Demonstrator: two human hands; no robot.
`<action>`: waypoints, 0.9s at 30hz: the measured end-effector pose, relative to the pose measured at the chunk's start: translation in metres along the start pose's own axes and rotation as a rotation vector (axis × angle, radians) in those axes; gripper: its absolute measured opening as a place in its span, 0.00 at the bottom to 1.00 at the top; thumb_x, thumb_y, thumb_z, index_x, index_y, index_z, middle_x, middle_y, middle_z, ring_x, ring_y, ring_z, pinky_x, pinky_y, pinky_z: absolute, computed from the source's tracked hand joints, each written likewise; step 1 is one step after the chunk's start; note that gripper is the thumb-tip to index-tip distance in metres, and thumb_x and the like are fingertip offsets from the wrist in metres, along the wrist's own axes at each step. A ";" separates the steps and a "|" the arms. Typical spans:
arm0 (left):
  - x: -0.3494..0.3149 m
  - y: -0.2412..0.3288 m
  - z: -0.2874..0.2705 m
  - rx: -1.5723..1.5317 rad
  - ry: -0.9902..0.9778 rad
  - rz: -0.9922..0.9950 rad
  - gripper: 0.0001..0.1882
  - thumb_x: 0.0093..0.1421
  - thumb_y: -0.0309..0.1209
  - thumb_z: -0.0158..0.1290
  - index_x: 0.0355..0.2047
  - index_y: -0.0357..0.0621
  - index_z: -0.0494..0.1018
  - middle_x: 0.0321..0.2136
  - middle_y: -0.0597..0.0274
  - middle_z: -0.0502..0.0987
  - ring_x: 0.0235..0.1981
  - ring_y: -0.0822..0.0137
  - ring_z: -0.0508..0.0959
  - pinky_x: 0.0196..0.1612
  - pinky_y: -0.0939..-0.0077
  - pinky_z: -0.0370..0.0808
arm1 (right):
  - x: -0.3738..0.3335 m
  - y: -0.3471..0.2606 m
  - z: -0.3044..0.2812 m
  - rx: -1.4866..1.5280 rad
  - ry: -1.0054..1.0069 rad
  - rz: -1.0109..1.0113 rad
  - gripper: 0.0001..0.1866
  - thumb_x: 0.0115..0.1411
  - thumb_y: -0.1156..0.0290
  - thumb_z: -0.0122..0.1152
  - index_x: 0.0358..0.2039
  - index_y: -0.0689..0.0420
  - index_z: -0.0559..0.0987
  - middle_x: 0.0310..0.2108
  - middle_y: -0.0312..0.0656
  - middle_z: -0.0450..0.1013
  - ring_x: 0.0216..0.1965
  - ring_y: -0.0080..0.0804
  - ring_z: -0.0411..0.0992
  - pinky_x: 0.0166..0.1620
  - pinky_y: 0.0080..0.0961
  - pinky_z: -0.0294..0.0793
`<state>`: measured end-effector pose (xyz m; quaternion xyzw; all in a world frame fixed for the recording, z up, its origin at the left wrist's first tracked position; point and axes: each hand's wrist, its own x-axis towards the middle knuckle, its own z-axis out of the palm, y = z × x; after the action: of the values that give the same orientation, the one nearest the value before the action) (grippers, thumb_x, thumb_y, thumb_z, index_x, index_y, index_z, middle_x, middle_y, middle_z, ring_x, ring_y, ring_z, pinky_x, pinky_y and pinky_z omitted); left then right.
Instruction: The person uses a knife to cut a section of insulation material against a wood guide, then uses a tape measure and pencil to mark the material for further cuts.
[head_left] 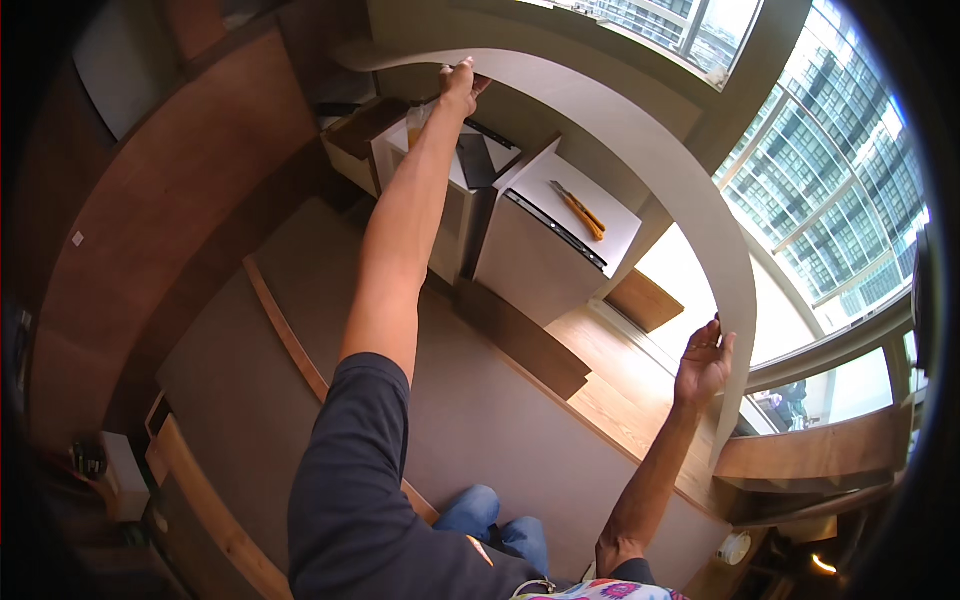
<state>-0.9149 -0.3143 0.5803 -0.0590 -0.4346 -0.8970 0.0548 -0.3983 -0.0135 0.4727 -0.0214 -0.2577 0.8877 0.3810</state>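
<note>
A long, pale strip of board (640,122) runs from the upper left across to the right, bowed by the lens. My left hand (461,88) is at full reach, closed on the board's near edge toward its far left end. Nearer to me, my right hand (703,368) is at the edge of the board's right part. Its fingers are curled and its thumb lies against the board; part of the grip is hidden. Between my arms, an orange utility knife (583,213) lies on a white-topped cabinet box (625,228), its blade end pointing away.
A dark flat piece (477,161) and a bottle (414,124) stand on the neighbouring cabinet top. Large brown panels (180,190) rise on the left. Windows (830,170) line the right. A wooden strip (285,330) crosses the grey-brown surface below my left arm.
</note>
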 end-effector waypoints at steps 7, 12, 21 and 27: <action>0.016 -0.054 -0.017 -0.103 0.080 -0.111 0.13 0.67 0.29 0.48 0.50 0.42 0.65 0.45 0.55 0.74 0.42 0.59 0.80 0.41 0.60 0.84 | 0.000 0.031 -0.018 0.075 0.003 0.092 0.16 0.71 0.64 0.47 0.51 0.60 0.74 0.46 0.46 0.78 0.47 0.33 0.77 0.51 0.30 0.79; 0.006 -0.084 -0.028 -0.120 -0.014 -0.173 0.12 0.68 0.36 0.47 0.47 0.43 0.68 0.40 0.57 0.77 0.38 0.60 0.80 0.39 0.64 0.83 | 0.016 0.044 -0.036 0.066 0.027 0.161 0.16 0.71 0.62 0.49 0.52 0.58 0.73 0.46 0.44 0.76 0.47 0.32 0.75 0.52 0.31 0.78; -0.064 -0.166 -0.088 -0.112 -0.088 -0.421 0.17 0.66 0.35 0.51 0.52 0.44 0.63 0.47 0.53 0.73 0.45 0.55 0.78 0.41 0.58 0.82 | 0.077 0.089 -0.079 -0.093 0.041 0.322 0.15 0.71 0.58 0.48 0.49 0.52 0.75 0.45 0.41 0.77 0.49 0.31 0.75 0.54 0.32 0.75; -0.118 -0.199 -0.080 -0.022 -0.172 -0.422 0.30 0.65 0.32 0.51 0.63 0.43 0.50 0.51 0.48 0.69 0.43 0.53 0.79 0.39 0.62 0.84 | 0.101 0.115 -0.121 -0.074 0.084 0.404 0.11 0.67 0.56 0.56 0.38 0.49 0.78 0.42 0.40 0.78 0.47 0.33 0.76 0.50 0.33 0.77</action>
<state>-0.8326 -0.2492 0.3590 -0.0437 -0.4306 -0.8849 -0.1722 -0.5182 0.0432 0.3301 -0.1234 -0.2646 0.9343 0.2047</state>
